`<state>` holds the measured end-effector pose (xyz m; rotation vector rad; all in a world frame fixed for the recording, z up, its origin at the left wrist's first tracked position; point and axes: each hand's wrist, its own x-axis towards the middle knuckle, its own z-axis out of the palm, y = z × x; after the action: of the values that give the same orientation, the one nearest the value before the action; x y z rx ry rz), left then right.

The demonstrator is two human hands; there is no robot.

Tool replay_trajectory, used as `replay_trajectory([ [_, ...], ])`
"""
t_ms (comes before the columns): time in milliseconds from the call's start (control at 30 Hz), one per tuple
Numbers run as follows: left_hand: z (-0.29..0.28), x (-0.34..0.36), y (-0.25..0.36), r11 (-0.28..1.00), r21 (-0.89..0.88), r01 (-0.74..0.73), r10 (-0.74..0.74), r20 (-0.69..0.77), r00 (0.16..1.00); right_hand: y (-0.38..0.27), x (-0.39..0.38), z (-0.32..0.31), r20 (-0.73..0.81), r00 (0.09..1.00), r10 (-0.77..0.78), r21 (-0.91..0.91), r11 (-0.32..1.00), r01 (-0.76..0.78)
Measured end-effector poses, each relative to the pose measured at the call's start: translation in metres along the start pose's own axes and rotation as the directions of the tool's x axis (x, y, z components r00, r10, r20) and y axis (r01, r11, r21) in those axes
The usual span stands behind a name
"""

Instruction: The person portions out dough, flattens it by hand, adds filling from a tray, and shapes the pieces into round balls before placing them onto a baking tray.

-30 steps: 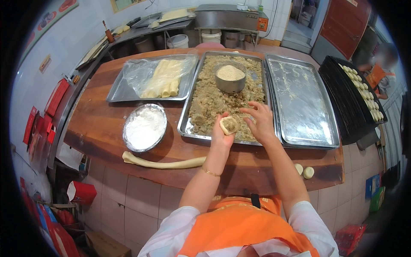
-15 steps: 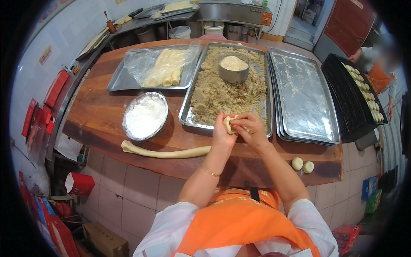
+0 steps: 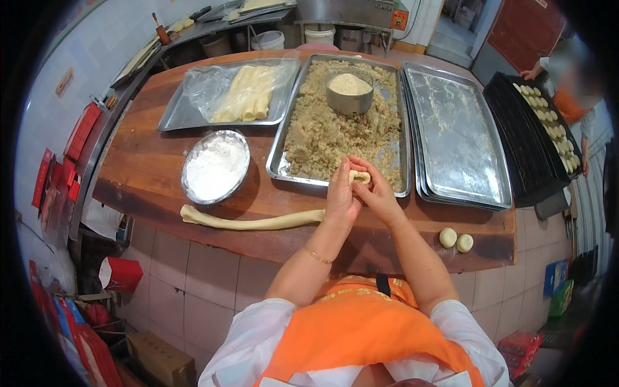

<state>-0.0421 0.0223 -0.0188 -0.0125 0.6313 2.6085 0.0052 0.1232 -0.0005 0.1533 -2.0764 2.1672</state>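
Between both hands, over the near edge of the filling tray, is a small piece of dough point(image 3: 359, 176) cupped around brownish filling. My left hand point(image 3: 343, 193) wraps its far-left side, fingers together. My right hand point(image 3: 378, 197) curls round the other side, its thumb at the dough's opening. Crumbly brown filling point(image 3: 316, 138) covers much of the metal tray point(image 3: 277, 169) just beyond. A long dough rope point(image 3: 258, 222) lies along the near table edge, by my left wrist. Two round dough balls point(image 3: 456, 239) sit right of my right forearm.
A bowl of white flour point(image 3: 216, 169) stands at left. Behind it, a tray point(image 3: 169, 120) holds dough rolls point(image 3: 244, 97) under plastic. A metal tub of crumbs point(image 3: 350, 93) rests in the filling. Stacked trays point(image 3: 461, 138) stand right; beyond, a person holds black trays point(image 3: 516, 151) of dough pieces.
My right hand's fingers have gone from pinching over the dough to cupping its side. The dough now shows a rounder, open top. The view has shifted slightly.
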Motion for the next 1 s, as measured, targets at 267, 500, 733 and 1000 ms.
replay_trajectory([
  [267,0.053,-0.022,0.032,0.995,0.065,0.076,-0.083,0.105,0.991,-0.016,0.007,0.003,-0.196,0.976,0.091,0.297,0.954,-0.03],
  [500,0.006,-0.011,0.018,0.964,0.211,-0.165,0.105,0.271,0.957,-0.038,-0.005,0.023,-0.074,0.997,0.0,0.17,0.985,0.013],
  [733,-0.001,-0.009,0.009,0.943,0.308,-0.124,0.085,0.137,0.987,-0.021,-0.005,0.02,-0.109,0.989,0.101,0.207,0.975,-0.077],
  [1000,-0.004,-0.019,0.025,0.951,0.309,-0.014,-0.069,0.256,0.964,-0.033,-0.006,0.013,-0.023,0.988,0.156,0.269,0.952,-0.144],
])
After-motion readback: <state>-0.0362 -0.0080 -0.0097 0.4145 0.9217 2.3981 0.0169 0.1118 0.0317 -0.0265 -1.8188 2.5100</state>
